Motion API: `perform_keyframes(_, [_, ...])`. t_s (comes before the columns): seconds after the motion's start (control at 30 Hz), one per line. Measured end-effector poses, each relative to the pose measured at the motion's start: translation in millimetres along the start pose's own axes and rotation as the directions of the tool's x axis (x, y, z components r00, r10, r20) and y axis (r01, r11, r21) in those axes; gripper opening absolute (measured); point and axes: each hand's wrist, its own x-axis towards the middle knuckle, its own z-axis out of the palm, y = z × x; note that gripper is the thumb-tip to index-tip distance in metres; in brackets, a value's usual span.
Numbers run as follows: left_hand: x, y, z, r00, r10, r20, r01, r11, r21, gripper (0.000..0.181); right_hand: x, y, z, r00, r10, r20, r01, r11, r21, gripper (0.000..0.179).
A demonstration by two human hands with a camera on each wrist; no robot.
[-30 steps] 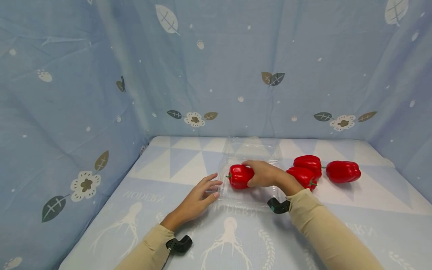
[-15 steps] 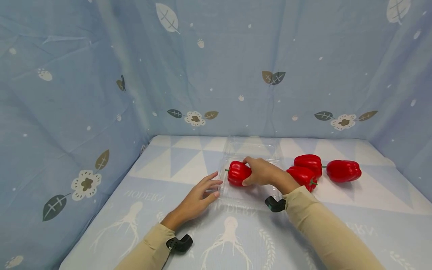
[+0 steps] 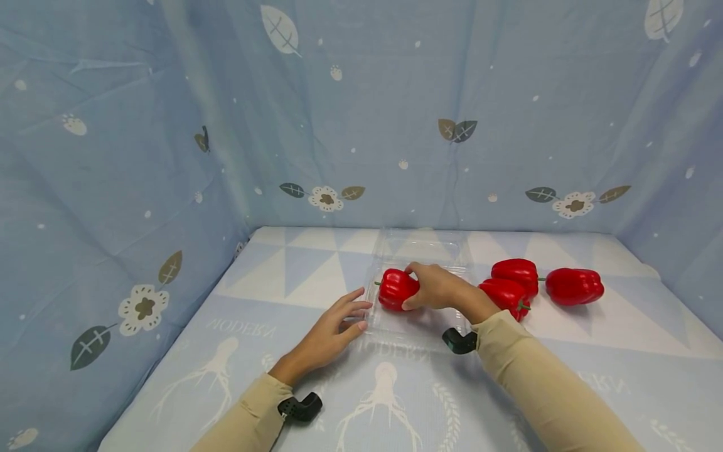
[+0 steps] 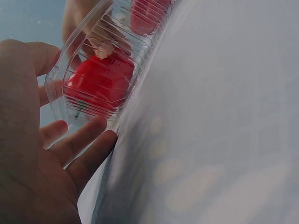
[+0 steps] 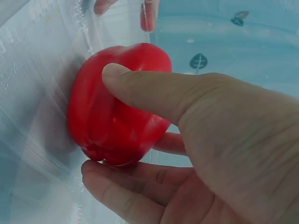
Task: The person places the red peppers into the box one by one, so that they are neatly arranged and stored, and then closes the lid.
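Note:
A red bell pepper point(image 3: 397, 290) with a green stem lies on its side in the left part of a clear plastic clamshell box point(image 3: 395, 326). My right hand point(image 3: 437, 287) holds it from the right, thumb on one side and fingers on the other, as the right wrist view of the bell pepper point(image 5: 121, 107) shows. Its stem points left. My left hand point(image 3: 327, 336) is at the box's left side with fingers spread and fairly straight. In the left wrist view, the left hand's fingertips point(image 4: 100, 125) are right at the ribbed wall of the box point(image 4: 98, 42).
Right of the box lie three more red bell peppers: one in front point(image 3: 504, 295), one behind it point(image 3: 515, 273) and one farther right point(image 3: 574, 287). The box's lid point(image 3: 420, 246) stands open at the back. A blue patterned curtain point(image 3: 361, 113) encloses the table.
My right hand has shifted the bell pepper slightly left and toward the back within the box. The left hand has stayed in place.

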Motion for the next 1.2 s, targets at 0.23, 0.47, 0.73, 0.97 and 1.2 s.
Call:
perform_keyframes(0.23, [0.1,-0.7,0.6,1.000,0.011,-0.003,-0.011,1.000,0.000,0.040,2.7,-1,2,1.000,-0.006,0.007,0.006,1.000,0.017,0.074])
perform_keyframes(0.47, [0.6,-1.2,0.2,1.000,0.002,0.004,-0.002,1.000,0.006,0.041,4.9,0,2,1.000,-0.004,0.008,0.004,0.999,0.032,0.076])
perform_keyframes(0.73, [0.6,-0.5,1.4,0.999,-0.041,0.004,0.041,0.999,0.005,0.042,2.3,2,1,1.000,-0.010,0.025,0.009,0.999,0.047,0.078])
perform_keyframes(0.97, [-0.2,0.8,2.1,0.999,-0.033,-0.006,0.033,0.999,-0.003,0.043,-6.6,5,-5,1.000,-0.019,0.016,0.018,0.998,0.056,0.079])
perform_keyframes(1.2, [0.1,-2.7,1.9,1.000,-0.029,-0.010,0.029,1.000,0.007,0.045,-22.2,16,-12,0.995,-0.074,-0.062,0.084,0.982,0.166,0.071])
